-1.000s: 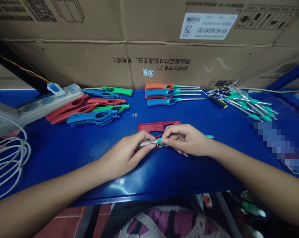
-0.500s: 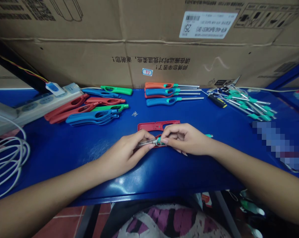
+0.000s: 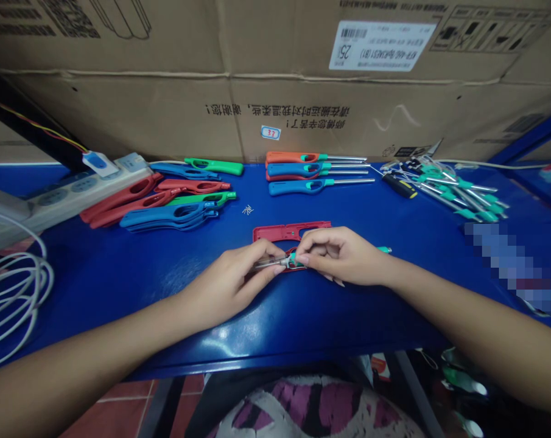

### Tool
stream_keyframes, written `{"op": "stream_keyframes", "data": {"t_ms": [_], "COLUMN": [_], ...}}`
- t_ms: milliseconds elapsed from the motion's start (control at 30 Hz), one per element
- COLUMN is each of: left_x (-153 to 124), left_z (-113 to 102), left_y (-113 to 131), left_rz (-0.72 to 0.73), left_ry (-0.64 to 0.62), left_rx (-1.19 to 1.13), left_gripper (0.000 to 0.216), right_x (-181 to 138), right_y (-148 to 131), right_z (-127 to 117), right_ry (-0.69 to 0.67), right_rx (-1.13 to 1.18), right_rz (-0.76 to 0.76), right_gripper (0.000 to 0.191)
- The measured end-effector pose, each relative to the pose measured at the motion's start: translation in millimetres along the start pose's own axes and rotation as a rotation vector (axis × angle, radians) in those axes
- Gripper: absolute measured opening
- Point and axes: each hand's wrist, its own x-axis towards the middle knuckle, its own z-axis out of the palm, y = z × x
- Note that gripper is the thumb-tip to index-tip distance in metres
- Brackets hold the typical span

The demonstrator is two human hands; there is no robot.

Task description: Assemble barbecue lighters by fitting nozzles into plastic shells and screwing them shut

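Note:
Between the thumb and fingers of my left hand (image 3: 232,277) is a clear lighter fuel tank (image 3: 268,263) with a pale fitting at its right end. My right hand (image 3: 350,258) pinches the teal lighter insert (image 3: 294,258) where it meets that fitting. Under both hands lies a red shell half (image 3: 298,269), mostly covered by fingers. The teal tip of the insert's rod (image 3: 385,250) shows beyond my right wrist. Just behind, a second red shell half (image 3: 275,233) rests with its inner side up. Small screws (image 3: 248,210) lie loose farther back.
Red, green and blue shell halves (image 3: 165,218) are piled at left beside a power strip (image 3: 69,187) and a coiled white cable (image 3: 33,286). Several assembled lighters (image 3: 298,187) lie at the back. A screwdriver (image 3: 399,185) and metal-rod inserts (image 3: 462,191) are at right, before a cardboard box (image 3: 165,121).
Both hands keep their grips on the fuel tank and the insert, with hardly any movement. The whole view has shifted very slightly.

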Motion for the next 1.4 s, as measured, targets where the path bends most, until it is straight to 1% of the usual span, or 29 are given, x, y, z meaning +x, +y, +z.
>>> {"op": "stream_keyframes", "data": {"t_ms": [400,567,733,933,1233,1400], "left_x": [-1.7,-1.5,1.0,2.1,0.5,0.3], "left_z": [-0.9,0.9,4.0,6.5,6.5,8.1], "left_y": [0.0,-1.3,0.0,0.1,-3.3,-2.7], "left_rz": [0.013,0.01,0.01,-0.022,-0.038,-0.048], "left_ry": [-0.018,-0.02,0.004,0.043,0.04,0.042], "left_rx": [-0.024,-0.003,-0.001,-0.016,-0.026,-0.006], "left_gripper": [0.018,0.018,0.017,0.017,0.018,0.019], "right_x": [-0.3,0.6,1.2,0.8,0.1,0.8], "right_y": [-1.5,-2.5,-7.2,-10.5,-9.5,-8.1], "right_z": [0.0,1.5,4.8,9.8,10.5,12.0], "right_ry": [-0.004,0.005,0.038,0.078,0.069,0.076], "right_rx": [-0.007,-0.005,-0.01,0.01,0.057,0.059], "right_rz": [-0.004,-0.004,0.0,0.001,0.085,0.065], "right_gripper": [0.023,0.02,0.021,0.012,0.019,0.017]}}
